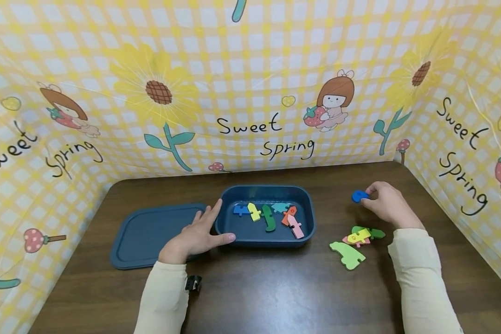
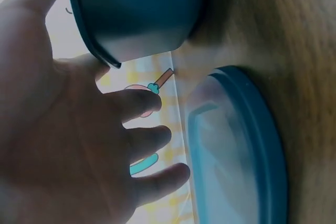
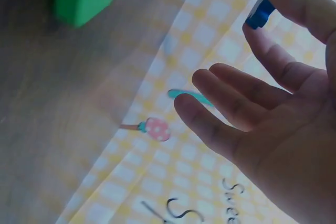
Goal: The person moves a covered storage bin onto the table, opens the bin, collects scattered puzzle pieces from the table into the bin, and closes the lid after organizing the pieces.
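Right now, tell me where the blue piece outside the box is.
In the head view, the blue piece is right of the box, pinched by the right hand, beyond the stacked pieces.

I see the person's left arm (image 1: pixel 160 306), in a long cream fabric sleeve (image 1: pixel 167 283), which reaches forward from the lower edge of the head view. The bare left hand (image 1: pixel 194 234) shows its back there, with fingers (image 2: pixel 149 140) spread and almost straight, and the thumb (image 1: pixel 223 239) held well apart. The right arm (image 1: pixel 421 278), similarly sleeved, leans inward. Its bare right hand (image 1: pixel 388 204) makes a pinch between thumb and forefinger (image 3: pixel 273 59); I find the other three fingers loosely extended.
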A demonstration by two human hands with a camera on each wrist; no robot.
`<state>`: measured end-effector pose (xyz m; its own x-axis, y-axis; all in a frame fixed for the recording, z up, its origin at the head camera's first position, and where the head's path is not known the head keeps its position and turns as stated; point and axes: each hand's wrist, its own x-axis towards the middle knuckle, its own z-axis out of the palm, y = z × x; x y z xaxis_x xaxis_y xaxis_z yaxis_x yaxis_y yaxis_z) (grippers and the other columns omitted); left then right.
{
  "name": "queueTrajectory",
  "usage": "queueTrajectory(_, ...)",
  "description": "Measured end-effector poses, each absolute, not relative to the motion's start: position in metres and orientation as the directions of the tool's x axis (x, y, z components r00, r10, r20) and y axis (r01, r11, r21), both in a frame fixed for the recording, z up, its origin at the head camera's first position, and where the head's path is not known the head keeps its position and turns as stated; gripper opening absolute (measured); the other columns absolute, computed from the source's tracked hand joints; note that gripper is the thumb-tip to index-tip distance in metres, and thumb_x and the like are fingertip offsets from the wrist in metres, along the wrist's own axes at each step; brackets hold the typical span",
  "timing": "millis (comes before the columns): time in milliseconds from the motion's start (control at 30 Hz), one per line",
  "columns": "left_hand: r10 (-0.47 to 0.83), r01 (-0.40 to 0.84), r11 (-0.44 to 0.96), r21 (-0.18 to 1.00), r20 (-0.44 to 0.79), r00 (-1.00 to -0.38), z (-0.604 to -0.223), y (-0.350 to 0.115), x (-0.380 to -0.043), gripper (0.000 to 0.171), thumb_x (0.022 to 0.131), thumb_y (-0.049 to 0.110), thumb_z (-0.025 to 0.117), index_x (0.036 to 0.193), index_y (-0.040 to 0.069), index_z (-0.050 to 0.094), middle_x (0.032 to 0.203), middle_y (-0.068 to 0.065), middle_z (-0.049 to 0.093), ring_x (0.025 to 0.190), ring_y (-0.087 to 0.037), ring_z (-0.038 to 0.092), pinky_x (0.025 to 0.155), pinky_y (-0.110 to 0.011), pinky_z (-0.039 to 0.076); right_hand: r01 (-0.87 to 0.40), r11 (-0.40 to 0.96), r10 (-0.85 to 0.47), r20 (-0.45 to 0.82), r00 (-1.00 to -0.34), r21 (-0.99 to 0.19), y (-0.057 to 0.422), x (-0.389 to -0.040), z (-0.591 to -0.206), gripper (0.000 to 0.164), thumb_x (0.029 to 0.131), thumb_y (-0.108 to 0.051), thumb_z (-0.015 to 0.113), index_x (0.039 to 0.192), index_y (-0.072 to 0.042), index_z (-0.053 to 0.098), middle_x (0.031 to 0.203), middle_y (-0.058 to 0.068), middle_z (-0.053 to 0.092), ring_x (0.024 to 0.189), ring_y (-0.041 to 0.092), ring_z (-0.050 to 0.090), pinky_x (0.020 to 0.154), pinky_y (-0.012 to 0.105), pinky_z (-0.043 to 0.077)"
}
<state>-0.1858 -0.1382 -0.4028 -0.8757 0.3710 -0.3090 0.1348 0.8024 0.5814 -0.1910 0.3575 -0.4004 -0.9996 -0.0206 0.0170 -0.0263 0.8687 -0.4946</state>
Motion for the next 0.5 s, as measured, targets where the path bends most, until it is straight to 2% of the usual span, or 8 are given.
queueTrajectory(233,0.35,0.104,0.806,0.582,-0.328,-0.877,-0.401,-0.136,-0.182,0.105,0.091,0.061,0.066,0.164,0.029,-0.003,0.167,-0.018,0.005,0.15,-0.046,-0.004,0.107,-0.077,0.004,-0.083,0.846,-0.063,0.055,-0.996,-0.527,0.335,-0.189,-0.394,0.033,0.096,-0.02,0.068,0.113,0.006,0.058,0.131,0.031,0.05,0.113,0.046,0.051,0.092,0.059,0.043)
queueTrajectory(400,0.328,0.066,0.815,0.576,-0.363,-0.872,-0.403,-0.137,-0.181,0.103,0.092,0.064,0.063,0.163,0.036,-0.006,0.163,-0.029,0.014,0.144,-0.058,0.015,0.105,-0.078,0.018,-0.121,0.837,-0.098,0.071,-0.993,-0.533,0.322,-0.192,-0.393,0.03,0.096,-0.019,0.067,0.112,0.005,0.059,0.133,0.03,0.05,0.115,0.046,0.051,0.093,0.059,0.044)
queueTrajectory(500,0.339,0.064,0.803,0.592,-0.367,-0.866,-0.403,-0.139,-0.182,0.104,0.092,0.064,0.062,0.162,0.036,-0.008,0.16,-0.034,0.017,0.142,-0.058,0.021,0.106,-0.074,0.024,-0.144,0.837,-0.119,0.082,-0.99,-0.529,0.314,-0.194,-0.392,0.029,0.096,-0.018,0.068,0.11,0.005,0.06,0.134,0.03,0.049,0.119,0.048,0.05,0.095,0.06,0.043)
